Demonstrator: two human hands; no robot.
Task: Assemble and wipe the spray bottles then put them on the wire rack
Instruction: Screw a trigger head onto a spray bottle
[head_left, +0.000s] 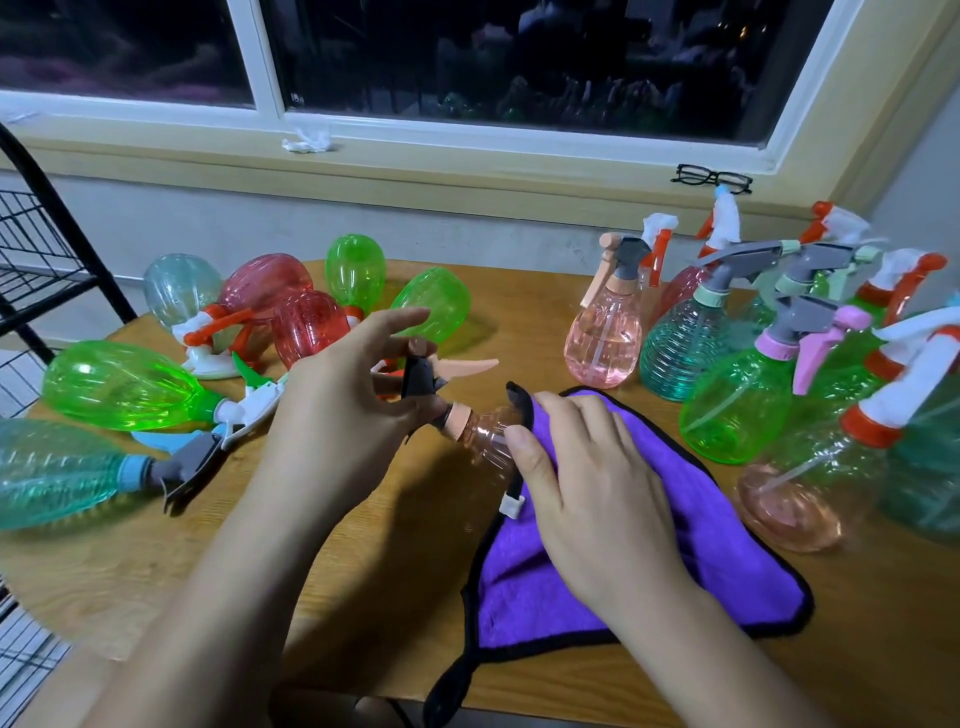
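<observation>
Axis decides the coming move: the spray bottle (488, 439) lies nearly level above the table (384, 545), its long line running from the left hand (343, 395) at the head end, slanting down to the right hand (587, 478) at the body end; both hands are on it, so neither has to reach. The left hand pinches the dark grey trigger head (420, 376) between thumb and curled fingers, forefinger lifted clear; just past that grip sits the peach collar (460, 415), and the peach lever juts away from the palm. The right hand clasps the body through the purple cloth (701, 545), thumb pressed on the bare shoulder, fingers curved over the fabric; how far they wrap beneath is hidden. The bottle wall is thin, clear, pink-tinted plastic, ribbed and glossy, probably slippery; the cloth is plush and black-edged, its loose part spread under the right wrist. The wire rack (47, 260) stands well off on the outer side of the left grip, so that hand looks the likelier carrier; lying bottles (124, 384) crowd beyond it, standing bottles (727, 410) beyond the right.
</observation>
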